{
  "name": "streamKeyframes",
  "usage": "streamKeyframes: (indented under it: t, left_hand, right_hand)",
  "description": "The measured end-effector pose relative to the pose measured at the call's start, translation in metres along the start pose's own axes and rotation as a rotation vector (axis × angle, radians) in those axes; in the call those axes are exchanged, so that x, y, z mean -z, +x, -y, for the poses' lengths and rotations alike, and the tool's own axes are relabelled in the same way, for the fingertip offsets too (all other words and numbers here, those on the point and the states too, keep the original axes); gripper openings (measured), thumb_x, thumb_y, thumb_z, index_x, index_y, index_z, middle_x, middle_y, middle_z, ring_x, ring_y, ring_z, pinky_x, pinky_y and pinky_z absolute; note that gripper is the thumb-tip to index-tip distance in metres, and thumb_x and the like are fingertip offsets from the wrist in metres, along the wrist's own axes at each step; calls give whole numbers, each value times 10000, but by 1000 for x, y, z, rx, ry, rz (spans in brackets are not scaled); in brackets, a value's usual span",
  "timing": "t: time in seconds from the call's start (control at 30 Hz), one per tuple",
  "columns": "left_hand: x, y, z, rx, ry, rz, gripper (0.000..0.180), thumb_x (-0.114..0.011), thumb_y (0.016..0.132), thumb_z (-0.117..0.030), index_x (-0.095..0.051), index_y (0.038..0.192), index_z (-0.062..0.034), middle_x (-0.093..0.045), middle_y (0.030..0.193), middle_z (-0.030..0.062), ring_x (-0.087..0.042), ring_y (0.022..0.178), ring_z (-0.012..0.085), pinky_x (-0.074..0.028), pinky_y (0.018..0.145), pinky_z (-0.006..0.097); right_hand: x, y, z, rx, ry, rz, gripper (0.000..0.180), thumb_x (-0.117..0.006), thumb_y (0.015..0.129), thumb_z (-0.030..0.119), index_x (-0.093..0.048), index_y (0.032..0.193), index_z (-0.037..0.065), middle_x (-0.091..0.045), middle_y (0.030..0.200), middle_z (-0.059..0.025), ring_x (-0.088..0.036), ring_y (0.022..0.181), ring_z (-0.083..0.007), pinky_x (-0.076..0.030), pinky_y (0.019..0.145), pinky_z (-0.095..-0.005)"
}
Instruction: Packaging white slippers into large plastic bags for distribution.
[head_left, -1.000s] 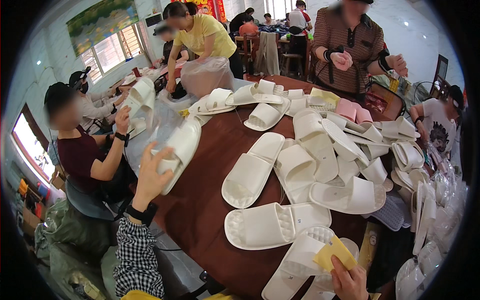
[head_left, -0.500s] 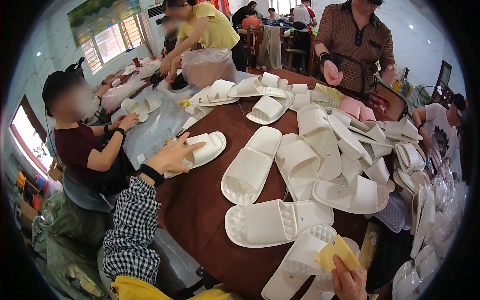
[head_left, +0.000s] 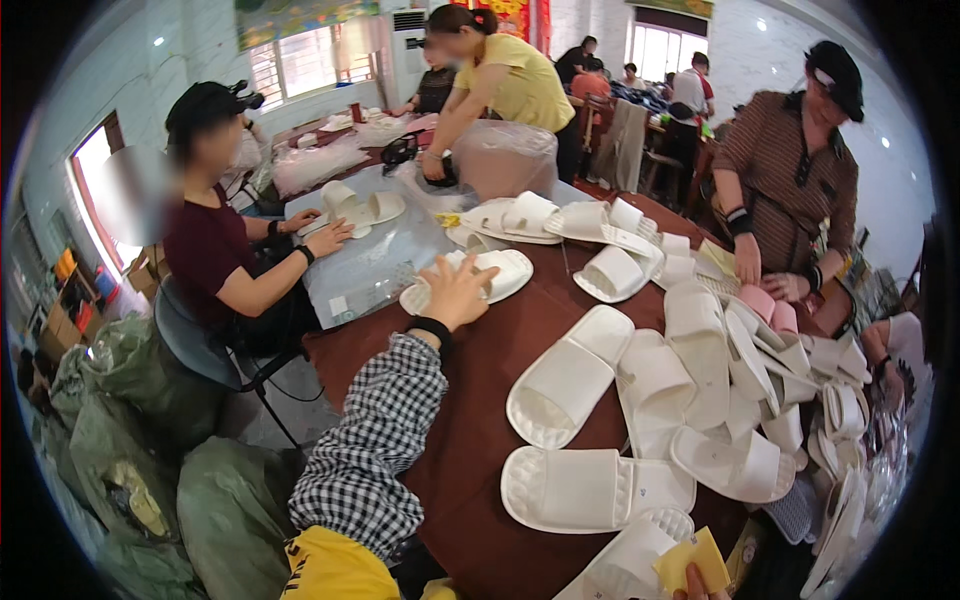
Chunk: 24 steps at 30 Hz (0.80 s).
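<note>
My left hand (head_left: 455,292) reaches far forward, its fingers spread over a white slipper (head_left: 508,276) that lies flat near the table's left edge. The hand covers part of the slipper. At the bottom edge, my right hand (head_left: 694,586) pinches a yellow card (head_left: 692,562), and only its fingertips show. Beneath that card is another white slipper (head_left: 625,562), cut off by the frame. Between the hands lie a white slipper (head_left: 570,378) pointing away and one set sideways (head_left: 585,490).
More white slippers (head_left: 735,465) are heaped at right, with pink ones (head_left: 770,305) behind. The dark red tablecloth (head_left: 450,470) runs toward me. At left, a co-worker in dark red (head_left: 210,230) handles white slippers (head_left: 360,205). Other people stand across the table. Green sacks (head_left: 235,500) sit on the floor.
The view has swung left and up, so the scene sits further right and lower. My left hand stays at the same slipper. My right hand, still with the yellow card, has sunk mostly out of frame.
</note>
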<state>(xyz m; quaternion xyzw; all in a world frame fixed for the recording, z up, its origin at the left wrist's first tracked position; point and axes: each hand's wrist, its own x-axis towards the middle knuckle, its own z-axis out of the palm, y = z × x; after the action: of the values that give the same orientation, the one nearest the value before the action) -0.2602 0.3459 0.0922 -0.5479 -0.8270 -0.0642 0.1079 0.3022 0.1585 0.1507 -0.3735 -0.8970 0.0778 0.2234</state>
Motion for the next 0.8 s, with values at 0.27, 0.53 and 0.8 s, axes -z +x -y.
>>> streamKeyframes:
  t: [0.27,0.53,0.8]
  left_hand:
    - [1,15,17,44,-80,14,655,-684,795,-307,-480,1410,-403,-336,1527,68,-217,1344,577,-212,973,833]
    - [-8,13,-2,-11,-83,-98,547,-654,800,-294,-572,1335,-375,-437,1452,58,-259,1324,569,-216,950,831]
    - [-10,2,-73,-77,-126,-165,548,-647,802,-281,-575,1341,-346,-432,1469,67,-258,1327,576,-226,950,815]
  right_hand:
    - [-1,0,0,-40,8,-30,366,-617,906,-11,-593,1270,-24,-618,1249,-226,-591,1130,-425,-480,940,-456]
    - [-7,1,-8,-91,-23,-10,371,-623,907,-2,-591,1276,-18,-613,1272,-217,-583,1156,-425,-480,952,-459]
    - [0,-4,3,-190,-61,6,363,-614,924,21,-597,1286,0,-612,1286,-207,-566,1204,-406,-468,990,-449]
